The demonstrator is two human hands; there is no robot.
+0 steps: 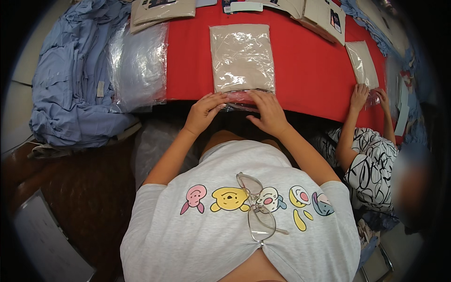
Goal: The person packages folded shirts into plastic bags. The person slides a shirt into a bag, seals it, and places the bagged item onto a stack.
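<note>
A folded beige garment (pixel 240 56) lies flat in a shiny clear plastic bag on the red cloth, straight ahead of me. The bag's loose flap (pixel 239 97) hangs toward me over the front edge of the table. My left hand (pixel 206 112) has its fingers closed on the left end of that flap. On the right end, my right hand (pixel 269 113) curls its fingers over the plastic, with its thumb held lower and apart. Part of each grip is hidden by the fingers.
Clear empty bags (pixel 138 66) lie left on the red tablecloth (pixel 188 70), beside a heap of blue garments (pixel 70 75). Packed beige garments (pixel 164 11) sit at the back. On the right, a co-worker's hands (pixel 360 96) touch another bagged beige garment (pixel 362 63).
</note>
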